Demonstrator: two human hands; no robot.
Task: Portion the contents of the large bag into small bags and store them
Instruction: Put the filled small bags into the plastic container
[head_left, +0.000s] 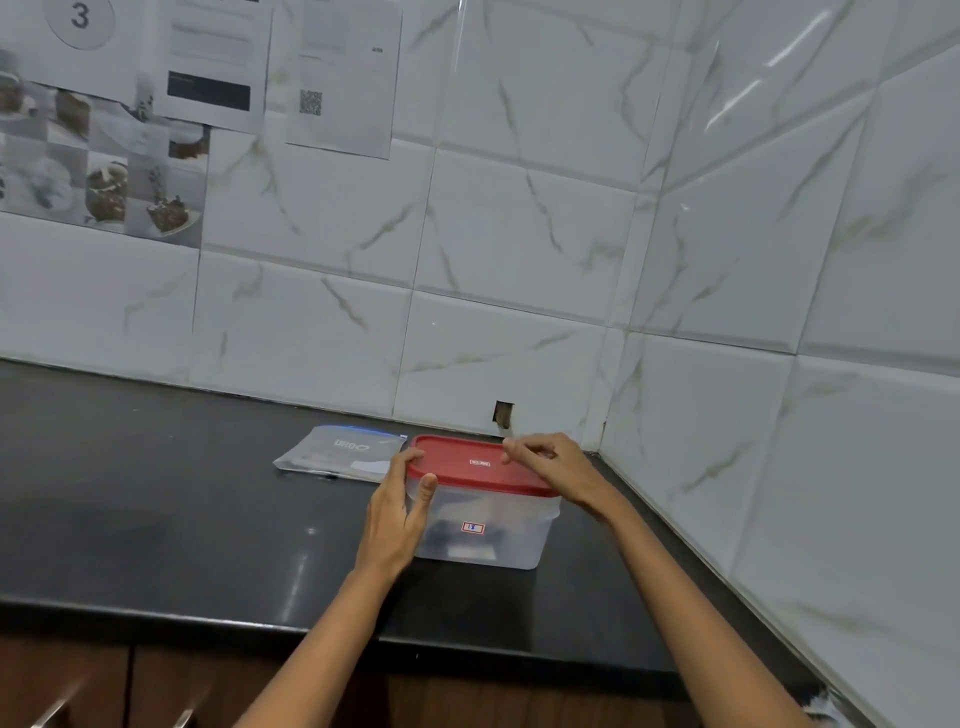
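A translucent plastic container (498, 535) with a red lid (467, 465) stands on the black counter (156, 519) near the corner. Dark contents show dimly through its wall. My left hand (397, 512) lies against the container's left side, fingers straight along the lid edge and thumb on the front wall. On the lid's right end rests my right hand (550, 462), its fingers loosely bent over the red rim. A flat zip bag (343, 452) with a blue seal lies on the counter just left of the container, behind my left hand.
White marble-look tiles form the back wall and the right wall, meeting in a corner right behind the container. Printed sheets (218, 67) hang on the back wall at upper left. Wooden cabinet fronts with handles (62, 701) run below the counter edge.
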